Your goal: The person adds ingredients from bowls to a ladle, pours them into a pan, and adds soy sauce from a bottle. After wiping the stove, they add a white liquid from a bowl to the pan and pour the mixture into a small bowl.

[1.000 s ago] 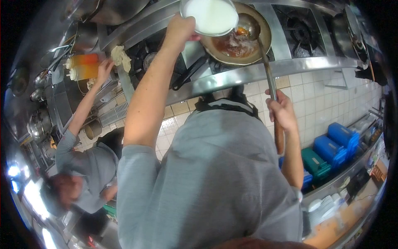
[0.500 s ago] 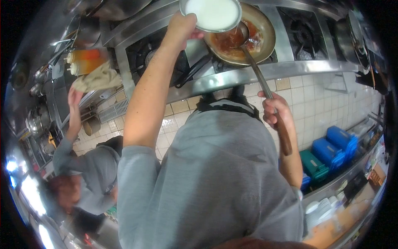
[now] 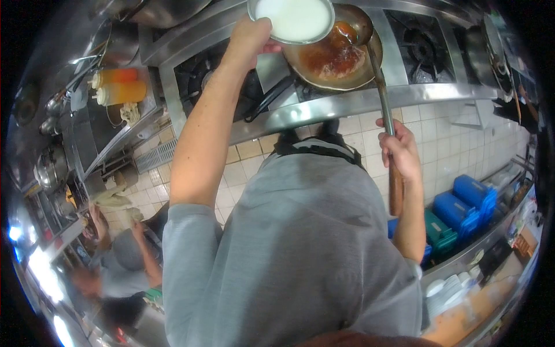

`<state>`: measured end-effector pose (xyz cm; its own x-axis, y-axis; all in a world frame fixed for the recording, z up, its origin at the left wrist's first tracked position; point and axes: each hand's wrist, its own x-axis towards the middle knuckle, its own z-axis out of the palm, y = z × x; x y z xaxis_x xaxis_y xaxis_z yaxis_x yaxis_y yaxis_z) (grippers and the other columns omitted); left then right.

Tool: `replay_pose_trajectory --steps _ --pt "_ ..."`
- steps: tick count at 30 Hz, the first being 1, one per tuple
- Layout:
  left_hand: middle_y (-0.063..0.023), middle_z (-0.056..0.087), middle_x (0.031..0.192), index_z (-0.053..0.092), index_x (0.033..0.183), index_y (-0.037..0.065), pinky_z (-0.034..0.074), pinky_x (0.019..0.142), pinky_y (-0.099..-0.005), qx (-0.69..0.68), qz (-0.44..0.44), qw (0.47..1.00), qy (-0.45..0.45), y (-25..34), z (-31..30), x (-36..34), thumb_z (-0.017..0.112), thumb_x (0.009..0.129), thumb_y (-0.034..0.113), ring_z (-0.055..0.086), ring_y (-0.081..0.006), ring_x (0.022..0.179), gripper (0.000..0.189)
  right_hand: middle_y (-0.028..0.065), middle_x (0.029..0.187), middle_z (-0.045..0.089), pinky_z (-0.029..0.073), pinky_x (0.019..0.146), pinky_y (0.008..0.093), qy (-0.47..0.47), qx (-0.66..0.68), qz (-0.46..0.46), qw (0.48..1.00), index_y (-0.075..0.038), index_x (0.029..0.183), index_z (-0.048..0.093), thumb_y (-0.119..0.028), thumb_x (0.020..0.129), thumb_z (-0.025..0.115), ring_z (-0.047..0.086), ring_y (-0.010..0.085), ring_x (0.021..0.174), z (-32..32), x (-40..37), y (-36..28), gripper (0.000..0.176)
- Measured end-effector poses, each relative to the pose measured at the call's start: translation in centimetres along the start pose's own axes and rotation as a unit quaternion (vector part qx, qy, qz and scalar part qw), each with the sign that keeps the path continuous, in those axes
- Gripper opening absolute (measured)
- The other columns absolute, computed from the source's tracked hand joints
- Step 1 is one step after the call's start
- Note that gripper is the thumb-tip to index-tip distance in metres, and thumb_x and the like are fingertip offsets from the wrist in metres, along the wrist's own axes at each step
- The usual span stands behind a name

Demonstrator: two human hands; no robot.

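Note:
My left hand [image 3: 252, 37] is closed on the rim of a metal bowl [image 3: 300, 43] of milky white liquid [image 3: 295, 16], held level beside and partly over the pan's left edge. The pan [image 3: 372, 65] sits on the stove, with glossy reddish-brown sauce [image 3: 330, 56] pooled inside. Wrapped round the wooden-ended handle of a ladle [image 3: 384, 95] is my right hand [image 3: 400, 151], in front of the stove edge. The ladle's cup lies at the pan's upper right side, with some sauce beside it.
Burners flank the pan, an unused one [image 3: 421, 47] to the right. Squeeze bottles [image 3: 122, 92] stand on the left counter. At lower left, a co-worker [image 3: 124, 254] holds pale cloths. Blue bins [image 3: 457, 211] and a green bin [image 3: 439, 232] stand at right.
My right hand and the ladle have moved right; the ladle's cup went from mid-pan to its upper right side. The bowl barely shifted. The co-worker moved back from the counter with the cloth.

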<state>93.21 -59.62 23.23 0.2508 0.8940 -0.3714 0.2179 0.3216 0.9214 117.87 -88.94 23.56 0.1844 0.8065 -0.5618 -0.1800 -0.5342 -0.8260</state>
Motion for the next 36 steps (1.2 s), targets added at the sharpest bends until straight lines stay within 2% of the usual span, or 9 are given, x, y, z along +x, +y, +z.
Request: replay_pose_trajectory --steps 11,13,16,19,22,30,34,35,36 --pt "-0.0216 0.068 0.104 0.05 0.131 -0.011 0.061 0.064 -0.0362 0.053 0.021 0.997 0.048 -0.1 1.2 1.1 0.049 0.085 0.008 0.071 -0.0258 0.075 0.049 0.0026 0.072 0.054 0.041 0.043 0.0246 0.026 0.0 0.032 0.999 0.006 0.124 0.054 -0.007 0.087 0.056 0.048 0.0102 0.05 -0.7 -0.4 1.7 0.039" --pt "-0.028 0.066 0.102 0.048 0.121 -0.017 0.062 0.054 -0.0358 0.048 0.045 0.997 0.036 0.1 1.3 1.1 0.05 0.083 0.008 0.072 -0.0325 0.073 0.045 0.0029 0.072 0.054 0.041 0.043 0.0247 0.013 0.006 0.036 0.999 0.007 0.124 0.054 -0.007 0.087 0.056 0.048 0.0105 0.05 -0.6 -0.5 1.9 0.039" --pt "-0.0238 0.068 0.105 0.051 0.127 -0.013 0.063 0.061 -0.0366 0.036 0.022 0.998 0.045 1.2 2.0 0.0 0.049 0.086 0.007 0.072 -0.0292 0.079 0.046 0.0021 0.069 0.053 0.04 0.042 0.026 -0.02 -0.002 0.051 0.998 0.007 0.125 0.054 -0.008 0.084 0.055 0.048 0.0115 0.048 0.0 -0.4 2.7 0.044" --pt "-0.0263 0.071 0.092 0.057 0.106 -0.016 0.062 0.059 -0.0352 0.055 0.057 0.997 0.0 -1.9 1.4 2.6 0.048 0.094 0.019 0.075 -0.0281 0.07 0.038 0.0001 0.066 0.05 0.036 0.039 0.0264 -0.037 0.037 0.066 0.996 0.006 0.125 0.055 -0.01 0.082 0.056 0.044 0.0111 0.044 0.8 -0.3 3.1 0.046" --pt "-0.0368 0.06 0.118 0.04 0.133 -0.013 0.062 0.052 -0.0412 0.046 0.017 0.998 0.034 0.9 0.8 0.2 0.05 0.086 0.004 0.073 -0.0385 0.064 0.051 -0.0024 0.063 0.045 0.03 0.035 0.0249 -0.04 0.132 0.1 0.985 0.005 0.124 0.054 -0.012 0.084 0.056 0.038 0.009 0.038 2.0 0.1 2.4 0.043" --pt "-0.033 0.066 0.107 0.041 0.131 -0.016 0.061 0.053 -0.0357 0.056 0.023 0.998 0.025 0.0 -0.1 1.3 0.05 0.086 0.005 0.073 -0.0338 0.062 0.05 -0.0053 0.061 0.041 0.026 0.033 0.0223 -0.118 0.332 0.089 0.932 0.002 0.129 0.051 -0.012 0.096 0.052 0.034 0.0051 0.036 0.0 1.8 4.2 0.036" --pt "-0.0254 0.07 0.09 0.062 0.105 -0.015 0.062 0.052 -0.0364 -0.072 0.045 0.996 0.031 0.1 -0.4 0.1 0.05 0.087 0.009 0.074 -0.0303 0.069 0.033 -0.0039 0.06 0.04 0.029 0.035 0.0253 -0.084 0.248 0.07 0.962 0.002 0.128 0.05 -0.016 0.092 0.057 0.034 0.0085 0.035 0.4 1.0 2.7 0.041" --pt "-0.0225 0.07 0.091 0.063 0.105 -0.015 0.061 0.051 -0.0341 -0.045 0.017 0.998 0.03 0.8 -0.3 -0.4 0.051 0.087 0.009 0.073 -0.0293 0.073 0.032 -0.0027 0.06 0.042 0.03 0.036 0.0255 -0.062 0.226 0.067 0.97 0.004 0.127 0.05 -0.016 0.089 0.057 0.035 0.0093 0.035 0.6 0.4 1.8 0.043" --pt "-0.0199 0.069 0.103 0.052 0.127 -0.011 0.063 0.059 -0.0339 -0.036 0.005 0.999 0.01 1.1 -0.6 -0.7 0.051 0.086 0.008 0.072 -0.0275 0.077 0.044 -0.0017 0.06 0.043 0.03 0.036 0.0252 -0.052 0.206 0.059 0.975 0.004 0.126 0.051 -0.015 0.088 0.057 0.035 0.0097 0.035 0.7 0.1 1.4 0.043"
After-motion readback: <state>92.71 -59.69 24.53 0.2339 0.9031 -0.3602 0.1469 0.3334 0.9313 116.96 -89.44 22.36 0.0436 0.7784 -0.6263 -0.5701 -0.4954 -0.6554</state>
